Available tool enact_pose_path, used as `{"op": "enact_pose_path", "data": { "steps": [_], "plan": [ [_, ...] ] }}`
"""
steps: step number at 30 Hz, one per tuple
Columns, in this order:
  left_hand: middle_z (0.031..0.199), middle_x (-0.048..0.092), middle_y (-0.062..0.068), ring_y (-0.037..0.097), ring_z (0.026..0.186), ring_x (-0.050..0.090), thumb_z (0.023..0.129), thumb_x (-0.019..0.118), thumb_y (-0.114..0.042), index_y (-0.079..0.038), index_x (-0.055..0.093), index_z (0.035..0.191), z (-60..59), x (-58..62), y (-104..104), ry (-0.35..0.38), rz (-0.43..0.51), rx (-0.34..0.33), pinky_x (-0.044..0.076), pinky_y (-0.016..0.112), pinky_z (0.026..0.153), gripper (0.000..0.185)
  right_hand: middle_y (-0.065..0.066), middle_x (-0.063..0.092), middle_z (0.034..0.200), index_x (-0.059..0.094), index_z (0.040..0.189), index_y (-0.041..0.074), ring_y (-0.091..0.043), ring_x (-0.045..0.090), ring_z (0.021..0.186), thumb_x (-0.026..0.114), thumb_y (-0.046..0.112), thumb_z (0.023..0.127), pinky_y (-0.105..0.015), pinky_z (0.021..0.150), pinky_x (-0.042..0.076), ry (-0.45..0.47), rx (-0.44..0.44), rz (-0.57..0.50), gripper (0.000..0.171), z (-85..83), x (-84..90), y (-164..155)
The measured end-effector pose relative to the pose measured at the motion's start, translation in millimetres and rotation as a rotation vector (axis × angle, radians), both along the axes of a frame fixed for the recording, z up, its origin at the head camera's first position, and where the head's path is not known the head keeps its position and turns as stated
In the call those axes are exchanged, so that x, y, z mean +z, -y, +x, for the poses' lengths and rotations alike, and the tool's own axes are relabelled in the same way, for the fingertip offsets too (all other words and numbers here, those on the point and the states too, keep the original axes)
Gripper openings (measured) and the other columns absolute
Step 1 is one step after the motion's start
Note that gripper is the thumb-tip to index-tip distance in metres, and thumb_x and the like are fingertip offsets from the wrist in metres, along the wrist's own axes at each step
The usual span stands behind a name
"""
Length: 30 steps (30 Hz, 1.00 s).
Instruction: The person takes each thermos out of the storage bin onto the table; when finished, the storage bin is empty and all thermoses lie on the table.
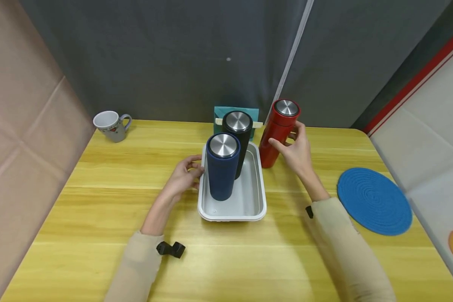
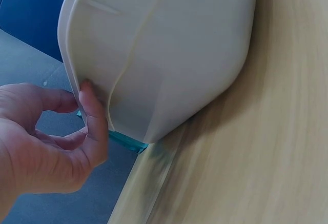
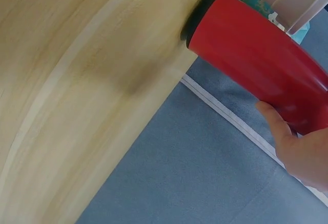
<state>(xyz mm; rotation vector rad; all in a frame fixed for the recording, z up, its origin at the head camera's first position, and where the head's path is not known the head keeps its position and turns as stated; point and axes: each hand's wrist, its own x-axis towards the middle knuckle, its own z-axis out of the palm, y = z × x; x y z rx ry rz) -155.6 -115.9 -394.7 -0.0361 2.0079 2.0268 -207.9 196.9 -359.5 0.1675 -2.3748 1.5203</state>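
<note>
My left hand [image 1: 183, 174] pinches the left rim of a white plastic tray [image 1: 232, 218]; in the left wrist view, thumb and fingers stand on either side of that edge. Inside the tray are a blue thermos [image 1: 222, 180] with a steel-topped lid and, behind it, a black thermos [image 1: 245, 140]. To the right of the tray, my right hand [image 1: 300, 153] grips a red thermos [image 1: 274, 136] around its upper body. In the right wrist view the dark base of the red thermos [image 3: 256, 49] is close to the tabletop, beside the tray wall.
A teal packet [image 1: 235, 110] with a pale clip [image 1: 256, 125] stands behind the tray, partly hidden by the black thermos. At the back left is a patterned mug [image 1: 113, 126]. A round blue mat [image 1: 375, 201] lies on the right. A dark curtain [image 1: 154, 58] borders the table's back edge.
</note>
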Motion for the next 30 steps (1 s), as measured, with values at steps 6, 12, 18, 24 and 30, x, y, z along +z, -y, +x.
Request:
{"op": "enact_pose_path", "data": {
  "steps": [6, 12, 18, 24, 30],
  "plan": [
    [0.110, 0.046, 0.017, 0.015, 0.072, 0.055, 0.096, 0.048, -0.001, 0.004, 0.037, 0.141, -0.3, 0.5, -1.0, -0.006, -0.003, -0.005, 0.055, 0.027, 0.051, 0.046, -0.013, 0.050, 0.131, 0.036, 0.139, 0.003, -0.028, 0.054, 0.108, 0.076, 0.017, 0.083, -0.041, 0.088, 0.055, 0.000, -0.001, 0.006, 0.070, -2.5, -0.8, -1.3],
    [0.110, 0.045, 0.017, 0.014, 0.072, 0.055, 0.097, 0.048, -0.001, 0.004, 0.036, 0.141, -0.8, -0.7, -0.3, -0.010, 0.005, -0.007, 0.054, 0.025, 0.051, 0.046, -0.012, 0.050, 0.131, 0.036, 0.139, 0.004, -0.028, 0.054, 0.109, 0.077, 0.017, 0.083, -0.042, 0.089, 0.054, -0.007, 0.007, -0.002, 0.070, -5.3, -2.2, -1.3],
    [0.111, 0.044, 0.018, 0.014, 0.072, 0.056, 0.096, 0.048, 0.000, 0.005, 0.036, 0.141, -0.9, -1.7, 0.3, -0.024, 0.003, -0.010, 0.054, 0.026, 0.051, 0.047, -0.012, 0.051, 0.131, 0.037, 0.139, 0.004, -0.027, 0.055, 0.108, 0.077, 0.016, 0.083, -0.041, 0.088, 0.055, -0.004, 0.003, -0.001, 0.071, -6.0, -1.6, 0.2],
    [0.112, 0.044, 0.018, 0.014, 0.072, 0.056, 0.097, 0.048, -0.001, 0.005, 0.036, 0.141, 0.0, -1.1, 0.8, -0.028, -0.006, -0.012, 0.054, 0.027, 0.051, 0.046, -0.019, 0.050, 0.131, 0.036, 0.138, -0.002, -0.034, 0.054, 0.109, 0.074, 0.008, 0.084, -0.042, 0.089, 0.054, 0.009, 0.021, -0.011, 0.067, 7.9, 14.8, 10.3],
    [0.112, 0.044, 0.018, 0.014, 0.071, 0.056, 0.097, 0.048, -0.001, 0.005, 0.036, 0.142, -0.2, -1.0, 0.7, -0.035, -0.003, -0.013, 0.054, 0.027, 0.051, 0.047, -0.022, 0.048, 0.132, 0.034, 0.138, -0.006, -0.034, 0.054, 0.110, 0.072, 0.002, 0.084, -0.047, 0.090, 0.053, 0.018, 0.032, 0.001, 0.066, 17.5, 27.5, 16.8]
  ]
}}
